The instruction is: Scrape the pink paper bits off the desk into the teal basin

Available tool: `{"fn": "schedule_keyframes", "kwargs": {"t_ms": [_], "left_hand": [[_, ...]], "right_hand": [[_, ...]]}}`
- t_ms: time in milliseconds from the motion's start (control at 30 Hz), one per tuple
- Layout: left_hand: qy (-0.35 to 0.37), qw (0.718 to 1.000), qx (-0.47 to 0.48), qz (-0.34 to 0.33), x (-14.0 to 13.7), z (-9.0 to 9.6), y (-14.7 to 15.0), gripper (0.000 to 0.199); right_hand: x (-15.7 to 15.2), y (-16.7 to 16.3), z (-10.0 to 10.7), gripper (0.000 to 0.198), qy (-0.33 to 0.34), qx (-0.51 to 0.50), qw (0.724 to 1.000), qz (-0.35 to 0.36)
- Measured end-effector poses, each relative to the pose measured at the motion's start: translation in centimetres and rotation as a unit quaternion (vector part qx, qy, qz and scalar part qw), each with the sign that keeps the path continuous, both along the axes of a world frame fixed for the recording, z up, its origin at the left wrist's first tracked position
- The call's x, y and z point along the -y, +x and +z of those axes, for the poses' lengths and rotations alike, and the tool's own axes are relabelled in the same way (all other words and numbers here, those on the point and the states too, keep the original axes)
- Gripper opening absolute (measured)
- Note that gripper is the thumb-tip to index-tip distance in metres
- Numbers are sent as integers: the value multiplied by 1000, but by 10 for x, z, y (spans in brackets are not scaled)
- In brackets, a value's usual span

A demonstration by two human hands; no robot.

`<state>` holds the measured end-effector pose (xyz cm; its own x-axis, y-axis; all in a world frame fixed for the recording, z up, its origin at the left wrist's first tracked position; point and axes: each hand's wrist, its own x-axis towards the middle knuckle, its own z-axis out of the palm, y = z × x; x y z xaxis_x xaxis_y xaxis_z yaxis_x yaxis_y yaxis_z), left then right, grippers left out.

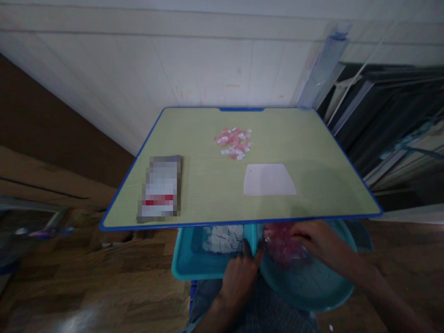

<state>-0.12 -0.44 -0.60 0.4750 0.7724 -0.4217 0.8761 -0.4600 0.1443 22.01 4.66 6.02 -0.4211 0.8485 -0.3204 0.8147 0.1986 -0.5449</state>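
Note:
My left hand is at the meeting rims of a teal rectangular tub and a teal round basin, two fingers stretched out and apart. White flat pieces lie in the rectangular tub. In the round basin is a heap of pink pieces, shiny as if in clear plastic. My right hand reaches into this pink heap with its fingers pinched together; what they hold is hidden. On the tabletop above, pink and white small pieces form a loose pile.
The low table has a blue edge above both containers. On it lie a white trapezoid plastic sheet and a blurred-out rectangular object. A clear plastic tube leans at the wall, beside dark stacked panels.

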Motion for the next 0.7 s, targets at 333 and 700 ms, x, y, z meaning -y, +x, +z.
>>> {"fn": "schedule_keyframes", "kwargs": {"t_ms": [333, 700], "left_hand": [[-19, 1000, -8, -1, 0, 2, 0, 65], [-27, 1000, -3, 15, 0, 2, 0, 67]], "right_hand": [[18, 4, -16, 36, -16, 30, 999, -4], [-103, -23, 34, 43, 222, 15, 975, 18]]}}
